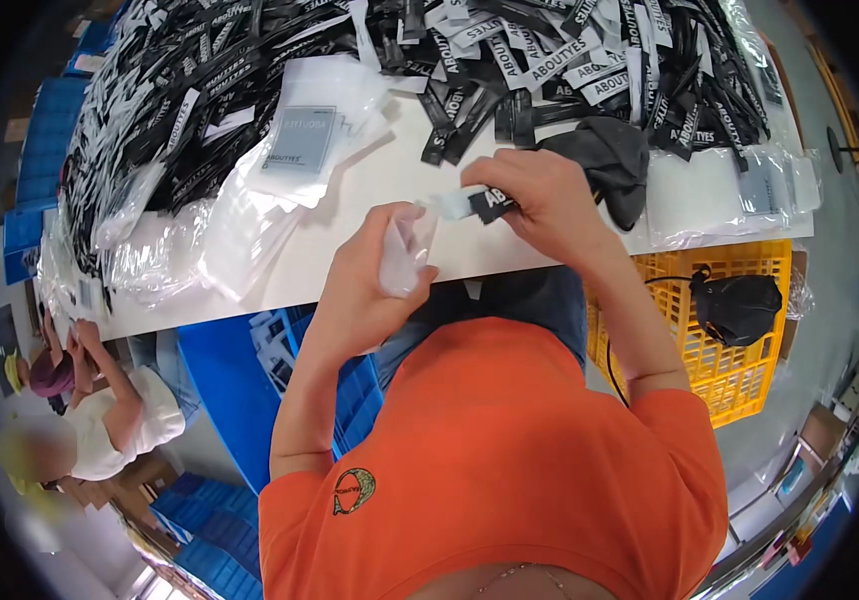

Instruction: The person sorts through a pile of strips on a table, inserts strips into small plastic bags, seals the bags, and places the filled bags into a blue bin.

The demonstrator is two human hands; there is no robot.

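My left hand (357,285) is closed on a small translucent plastic bag (405,262), its mouth spread toward the right. In my right hand (541,200) is a folded black-and-white strap (492,203) with large printed letters, pinched between thumb and fingers. The strap's pale end reaches close to the bag; whether they touch I cannot tell. Just beyond my left hand lies a stack of frosted plastic bags (294,140), the top one printed "ABOUTYES". A dark grey cloth item (611,160) rests beside my right hand.
A large heap of printed black-and-white straps (509,50) covers the far part of the white table (349,225). Clear bags (704,200) lie at right. Below the edge stand a yellow crate (689,370) with a black bag (736,308) and a blue bin (219,385). Another person (139,410) works at left.
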